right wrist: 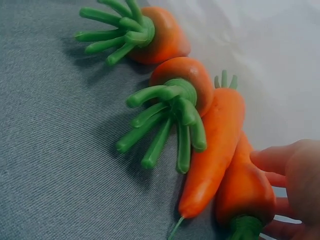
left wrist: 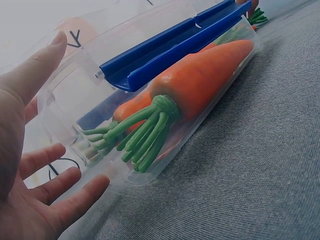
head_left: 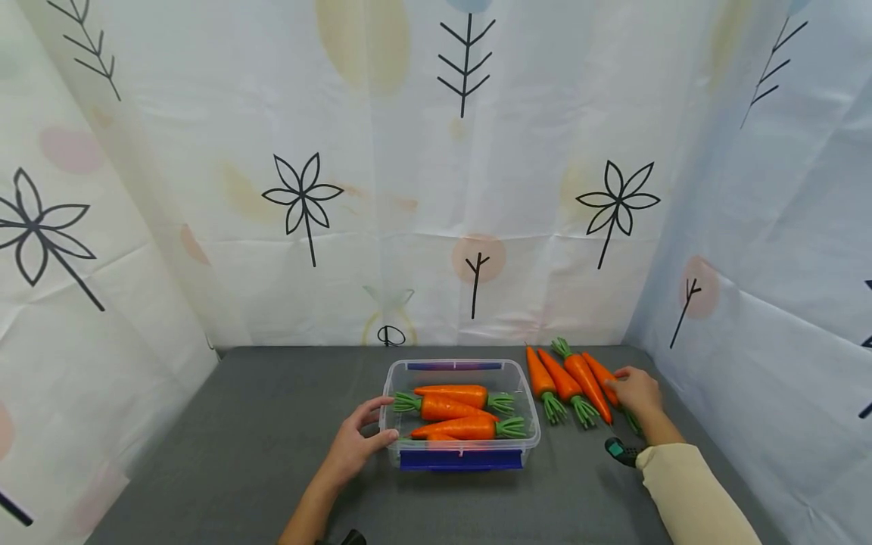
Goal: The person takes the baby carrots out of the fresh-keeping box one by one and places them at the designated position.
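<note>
A clear plastic box (head_left: 462,446) with blue side latches holds several orange carrots (head_left: 459,409) with green stem tufts. My left hand (head_left: 357,443) rests against the box's left end, thumb at the front corner; in the left wrist view its fingers (left wrist: 82,197) are spread and fairly straight. To the right of the box, several more carrots lie side by side on the grey table. My right hand (head_left: 636,393) holds the rightmost carrot (right wrist: 245,192), thumb on its upper side and the other fingers along its right side, partly hidden.
Left of the rightmost carrot lie another carrot (head_left: 587,382) with its tuft toward the back wall and two carrots with tufts toward me. Patterned white cloth (head_left: 409,189) encloses the grey table (head_left: 272,424) at the back and sides.
</note>
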Demonstrator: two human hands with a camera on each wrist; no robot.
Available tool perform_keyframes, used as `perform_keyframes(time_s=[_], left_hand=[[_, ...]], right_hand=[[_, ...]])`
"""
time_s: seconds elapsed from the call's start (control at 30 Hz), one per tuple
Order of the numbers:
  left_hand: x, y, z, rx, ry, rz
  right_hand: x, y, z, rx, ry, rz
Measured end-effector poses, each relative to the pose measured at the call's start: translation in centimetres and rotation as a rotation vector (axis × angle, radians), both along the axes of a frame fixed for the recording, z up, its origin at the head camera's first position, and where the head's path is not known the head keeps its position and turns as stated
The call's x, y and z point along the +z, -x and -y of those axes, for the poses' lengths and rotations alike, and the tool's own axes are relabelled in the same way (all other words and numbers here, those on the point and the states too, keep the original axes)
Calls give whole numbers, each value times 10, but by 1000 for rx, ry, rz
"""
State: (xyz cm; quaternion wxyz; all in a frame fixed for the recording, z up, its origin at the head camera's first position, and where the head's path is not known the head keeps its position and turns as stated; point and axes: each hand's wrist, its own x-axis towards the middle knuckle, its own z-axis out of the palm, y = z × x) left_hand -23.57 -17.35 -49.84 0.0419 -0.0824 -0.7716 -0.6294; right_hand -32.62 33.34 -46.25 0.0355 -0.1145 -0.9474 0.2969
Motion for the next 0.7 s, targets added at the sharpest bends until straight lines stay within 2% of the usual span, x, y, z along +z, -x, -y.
perform_keyframes(time_s=[0.13, 0.33, 0.6, 0.7], left_hand=[[0, 0, 0, -3, 12, -6], [1, 0, -1, -9, 8, -12], [1, 1, -2, -12, -42, -9], [-1, 1, -2, -16, -55, -12]], right_hand=[[1, -1, 0, -9, 31, -48], [3, -4, 8, 29, 58, -163], [7, -16, 34, 46, 70, -368], [6, -23, 47, 51, 112, -412]])
